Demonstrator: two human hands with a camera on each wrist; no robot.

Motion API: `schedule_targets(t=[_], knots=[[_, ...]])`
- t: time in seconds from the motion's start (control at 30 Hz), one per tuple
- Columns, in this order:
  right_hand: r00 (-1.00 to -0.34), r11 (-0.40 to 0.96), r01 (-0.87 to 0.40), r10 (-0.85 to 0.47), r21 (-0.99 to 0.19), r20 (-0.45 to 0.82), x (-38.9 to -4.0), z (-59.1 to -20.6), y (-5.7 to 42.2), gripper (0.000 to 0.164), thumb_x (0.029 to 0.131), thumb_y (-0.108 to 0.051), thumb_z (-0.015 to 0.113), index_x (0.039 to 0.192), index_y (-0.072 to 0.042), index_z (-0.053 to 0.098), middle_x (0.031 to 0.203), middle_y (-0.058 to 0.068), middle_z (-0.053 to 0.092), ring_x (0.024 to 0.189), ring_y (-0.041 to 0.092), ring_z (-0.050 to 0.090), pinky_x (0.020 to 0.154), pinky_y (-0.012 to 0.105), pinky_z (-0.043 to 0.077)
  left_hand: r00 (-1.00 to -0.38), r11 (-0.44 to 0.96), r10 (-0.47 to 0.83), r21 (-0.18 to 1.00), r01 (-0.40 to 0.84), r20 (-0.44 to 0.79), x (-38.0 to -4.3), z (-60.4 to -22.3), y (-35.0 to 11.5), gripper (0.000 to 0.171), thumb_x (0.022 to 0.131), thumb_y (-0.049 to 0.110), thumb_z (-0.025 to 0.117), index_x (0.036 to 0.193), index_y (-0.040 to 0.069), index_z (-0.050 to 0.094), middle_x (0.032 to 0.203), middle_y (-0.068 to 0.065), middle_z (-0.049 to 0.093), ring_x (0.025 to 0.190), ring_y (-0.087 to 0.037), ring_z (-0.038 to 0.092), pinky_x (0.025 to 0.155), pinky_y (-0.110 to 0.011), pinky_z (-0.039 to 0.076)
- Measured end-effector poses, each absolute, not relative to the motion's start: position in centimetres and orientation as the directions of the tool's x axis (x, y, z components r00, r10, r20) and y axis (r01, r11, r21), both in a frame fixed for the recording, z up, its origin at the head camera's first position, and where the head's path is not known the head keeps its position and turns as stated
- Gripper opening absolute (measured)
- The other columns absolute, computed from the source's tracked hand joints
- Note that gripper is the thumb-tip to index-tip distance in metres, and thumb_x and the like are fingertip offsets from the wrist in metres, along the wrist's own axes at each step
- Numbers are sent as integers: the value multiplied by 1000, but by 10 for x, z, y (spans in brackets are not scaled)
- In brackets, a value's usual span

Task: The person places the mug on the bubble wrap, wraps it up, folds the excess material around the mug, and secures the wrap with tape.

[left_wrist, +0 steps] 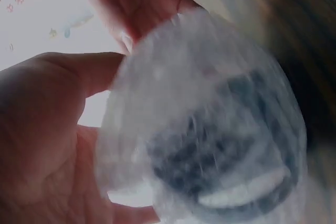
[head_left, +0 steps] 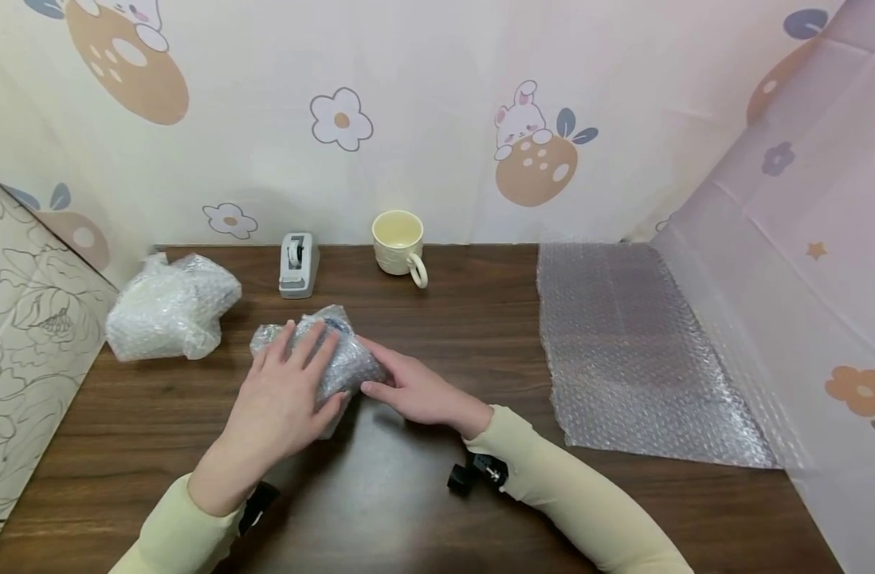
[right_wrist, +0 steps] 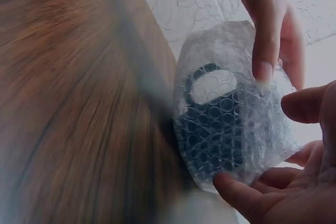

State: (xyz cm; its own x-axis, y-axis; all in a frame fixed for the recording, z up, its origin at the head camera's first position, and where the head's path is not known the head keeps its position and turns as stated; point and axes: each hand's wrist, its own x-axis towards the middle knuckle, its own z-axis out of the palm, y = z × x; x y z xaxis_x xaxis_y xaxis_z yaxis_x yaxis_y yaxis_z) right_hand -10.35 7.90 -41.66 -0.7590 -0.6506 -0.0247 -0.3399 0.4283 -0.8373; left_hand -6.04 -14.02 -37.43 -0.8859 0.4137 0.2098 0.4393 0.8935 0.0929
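- One bubble-wrapped bundle (head_left: 363, 365) is in front of the tape dispenser (head_left: 298, 267); its dark content (right_wrist: 214, 132) may be a mug.
- Left hand (head_left: 280, 399) grips its top, right hand (head_left: 425, 391) its side.
- Left of the dispenser: another wrapped bundle (head_left: 170, 309).
- Right of it: cream mug (head_left: 394, 257), then bubble-wrap sheet (head_left: 631, 359).

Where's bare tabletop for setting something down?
Free: between the mug and the flat bubble-wrap sheet; front centre, between the left sleeve and right sleeve. Crowded: back left, where the wrapped bundle and tape dispenser stand near the wrapped item held between left hand and right hand.
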Motion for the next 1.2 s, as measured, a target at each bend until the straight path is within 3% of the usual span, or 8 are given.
schedule_targets(t=[0.1, 0.2, 0.53, 0.67, 0.9, 1.07, 1.2], knots=[[-750, 418, -340, -661, -842, -25, -109, -417, 66, 65, 103, -27, 55, 160, -23, 22, 159, -1, 32, 131, 9, 43, 106, 31, 38, -885, 903, 393, 78, 423, 248, -62, -377, -147, 76, 81, 39, 78, 141, 1, 52, 146, -23, 46, 134, -52, 35, 99, -65, 37], [-745, 424, -341, -666, -839, -34, -112, -415, 60, 65, 103, -27, 56, 159, -22, 23, 160, 1, 30, 141, 10, 33, 112, 33, 32, -876, 906, 381, 67, 417, 298, -66, -381, -153, 76, 77, 35, 82, 138, 0, 54, 144, -23, 49, 133, -52, 37, 96, -65, 40], [-781, 521, -369, -623, -770, -47, -111, -410, 106, 56, 101, -25, 59, 153, -16, 39, 155, 5, 40, 138, 18, 41, 110, 41, 36, -892, 923, 335, 86, 376, 303, -79, -382, -180, 73, 75, 23, 82, 139, 2, 53, 146, -19, 49, 134, -52, 36, 96, -66, 40], [-837, 509, -311, -547, -803, -22, -113, -405, 146, 51, 101, -23, 60, 149, -14, 46, 146, 10, 51, 132, 24, 49, 108, 45, 38, -920, 934, 311, 102, 342, 240, -80, -380, -192, 73, 79, 24, 79, 142, 4, 50, 150, -17, 45, 137, -50, 32, 95, -68, 39], [-922, 568, -200, -385, -798, -43, -109, -379, 220, 46, 103, -21, 57, 147, -9, 48, 148, 11, 49, 130, 34, 50, 103, 53, 41, -930, 939, 301, 105, 328, 212, -80, -376, -209, 71, 80, 25, 78, 142, 5, 50, 150, -17, 45, 138, -49, 31, 97, -67, 38], [-948, 715, -187, -312, -674, -68, -105, -376, 277, 51, 103, -26, 57, 149, -6, 43, 147, 19, 46, 124, 42, 53, 97, 57, 45, -915, 931, 318, 100, 350, 248, -81, -380, -217, 71, 78, 24, 79, 141, 5, 52, 148, -17, 47, 136, -48, 33, 100, -65, 37], [-957, 854, -183, -269, -486, -112, -103, -386, 312, 61, 98, -25, 64, 148, 2, 41, 145, 29, 41, 127, 50, 44, 100, 64, 36, -906, 927, 326, 96, 362, 269, -82, -381, -219, 70, 78, 24, 79, 141, 5, 53, 147, -16, 48, 137, -47, 34, 101, -64, 37]])
